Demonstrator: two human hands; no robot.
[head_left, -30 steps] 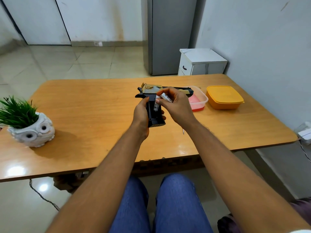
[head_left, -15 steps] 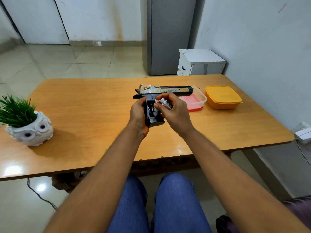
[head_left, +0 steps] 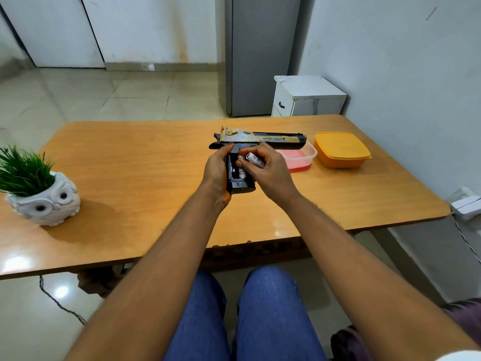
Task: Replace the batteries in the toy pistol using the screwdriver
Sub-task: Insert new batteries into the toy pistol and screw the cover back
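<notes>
Wooden table [head_left: 130, 162]: left hand [head_left: 217, 170] gripped pistol [head_left: 260, 138], open grip bay facing up; right hand [head_left: 270, 169] pinched battery [head_left: 255, 160], lying crosswise just right of bay.

free: table [head_left: 130, 162] left-centre | blocked: containers [head_left: 341, 149] right, planter [head_left: 46, 201] left

Worktop [head_left: 130, 162] carries an owl planter [head_left: 45, 201], a clear tub [head_left: 302, 156] and an orange lidded container [head_left: 342, 149].
</notes>
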